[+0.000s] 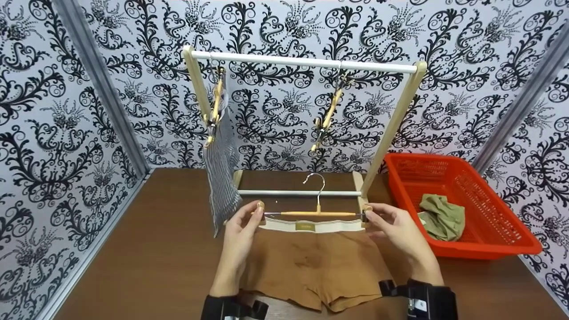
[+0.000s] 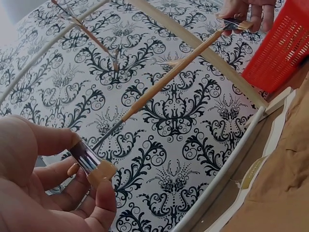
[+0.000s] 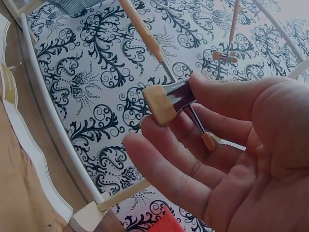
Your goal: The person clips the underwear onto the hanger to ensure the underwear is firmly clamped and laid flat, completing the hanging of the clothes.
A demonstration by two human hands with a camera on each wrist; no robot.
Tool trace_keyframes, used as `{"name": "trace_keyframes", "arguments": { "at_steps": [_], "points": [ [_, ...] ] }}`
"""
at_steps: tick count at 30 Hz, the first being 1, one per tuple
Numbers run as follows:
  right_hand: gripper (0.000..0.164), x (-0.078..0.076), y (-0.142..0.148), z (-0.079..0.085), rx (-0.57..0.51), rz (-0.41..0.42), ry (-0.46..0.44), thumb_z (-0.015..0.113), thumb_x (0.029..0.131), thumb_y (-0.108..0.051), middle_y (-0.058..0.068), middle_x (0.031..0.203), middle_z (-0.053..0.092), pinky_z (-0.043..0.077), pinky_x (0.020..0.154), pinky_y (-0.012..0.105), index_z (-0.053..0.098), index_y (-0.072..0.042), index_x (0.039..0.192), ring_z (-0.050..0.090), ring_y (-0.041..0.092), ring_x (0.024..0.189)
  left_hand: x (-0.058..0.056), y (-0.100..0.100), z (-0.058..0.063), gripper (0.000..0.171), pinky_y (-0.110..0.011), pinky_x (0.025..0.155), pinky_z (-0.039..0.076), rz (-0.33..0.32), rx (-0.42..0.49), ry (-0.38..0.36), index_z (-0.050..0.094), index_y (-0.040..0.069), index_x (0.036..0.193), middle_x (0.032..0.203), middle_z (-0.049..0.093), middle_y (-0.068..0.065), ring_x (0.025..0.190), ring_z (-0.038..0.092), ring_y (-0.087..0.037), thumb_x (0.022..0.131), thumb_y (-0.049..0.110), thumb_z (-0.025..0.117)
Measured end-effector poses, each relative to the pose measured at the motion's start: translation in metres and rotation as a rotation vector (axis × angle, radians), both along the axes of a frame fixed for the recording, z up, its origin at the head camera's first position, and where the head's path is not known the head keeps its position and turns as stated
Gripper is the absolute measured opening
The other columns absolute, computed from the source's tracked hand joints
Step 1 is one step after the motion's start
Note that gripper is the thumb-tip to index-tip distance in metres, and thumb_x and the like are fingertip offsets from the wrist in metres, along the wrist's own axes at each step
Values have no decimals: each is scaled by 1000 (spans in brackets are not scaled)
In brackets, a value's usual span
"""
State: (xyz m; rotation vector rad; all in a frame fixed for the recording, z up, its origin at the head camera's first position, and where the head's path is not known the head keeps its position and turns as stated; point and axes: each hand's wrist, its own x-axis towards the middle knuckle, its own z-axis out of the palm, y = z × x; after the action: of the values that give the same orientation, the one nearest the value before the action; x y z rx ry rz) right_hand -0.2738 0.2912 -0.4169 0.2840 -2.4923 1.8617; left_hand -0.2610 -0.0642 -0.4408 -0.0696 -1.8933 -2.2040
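Note:
A clip hanger (image 1: 318, 214) with an orange wooden bar and a metal hook is held level between both hands. My left hand (image 1: 238, 240) pinches the clip (image 2: 91, 162) at its left end between thumb and fingers. At the other end, my right hand (image 1: 402, 235) grips the second clip (image 3: 169, 99), thumb on its metal lever. In both wrist views the clips have nothing between their jaws. Brown shorts (image 1: 311, 266) lie flat on the table below the hanger, their white waistband (image 1: 284, 226) toward the rack and a tan label at its middle.
Behind the hands stands a garment rack (image 1: 306, 61) with a white rail and wooden legs. A striped garment (image 1: 220, 173) hangs from its left hanger; a bare clip hanger (image 1: 331, 109) hangs further right. An orange-red basket (image 1: 498, 251) with a green cloth (image 1: 444, 218) is at right.

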Motion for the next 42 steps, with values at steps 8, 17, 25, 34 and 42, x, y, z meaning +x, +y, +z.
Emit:
{"name": "trace_keyframes", "arguments": {
  "at_steps": [8, 17, 25, 34, 42],
  "points": [
    [48, -1, 4, -2, 39, 16, -13, 62, 103, -18, 29, 118, 65, 59, 80, 45, 51, 15, 136, 71, 29, 89, -3, 2, -8, 39, -29, 89, 47, -11, -105, -19, 59, -4, 134, 127, 64, -15, 112, 58, -22, 106, 22, 56],
    [49, -23, 11, -17, 18, 23, -115, 57, 105, -17, 23, 112, 66, 61, 74, 40, 47, 18, 137, 71, 21, 83, -26, 3, -18, 36, -47, 103, 44, -70, -277, -18, 59, -11, 130, 128, 64, -22, 122, 56, -33, 106, 14, 52],
    [42, -55, 9, -21, 123, -1, -218, 59, 104, -20, 13, 100, 64, 59, 64, 32, 57, 11, 134, 65, 22, 77, -67, 5, -29, 31, -49, 102, 45, -79, -441, -99, 63, -14, 122, 119, 67, -25, 115, 60, -36, 104, 10, 54],
    [29, -85, 1, -35, 216, 41, -319, 57, 105, -18, 5, 75, 52, 55, 55, 27, 62, 10, 111, 58, 15, 60, -89, 2, -42, 25, -34, 74, 48, -57, -629, -161, 70, -7, 108, 89, 67, -10, 84, 59, -23, 103, 13, 55],
    [24, -96, -5, -49, 273, 33, -314, 57, 104, -16, 6, 71, 52, 60, 61, 36, 63, 7, 101, 58, 17, 62, -95, 5, -49, 25, -47, 84, 51, -35, -814, -174, 71, -4, 107, 94, 71, -11, 91, 64, -28, 102, 15, 55]
  ]
}}
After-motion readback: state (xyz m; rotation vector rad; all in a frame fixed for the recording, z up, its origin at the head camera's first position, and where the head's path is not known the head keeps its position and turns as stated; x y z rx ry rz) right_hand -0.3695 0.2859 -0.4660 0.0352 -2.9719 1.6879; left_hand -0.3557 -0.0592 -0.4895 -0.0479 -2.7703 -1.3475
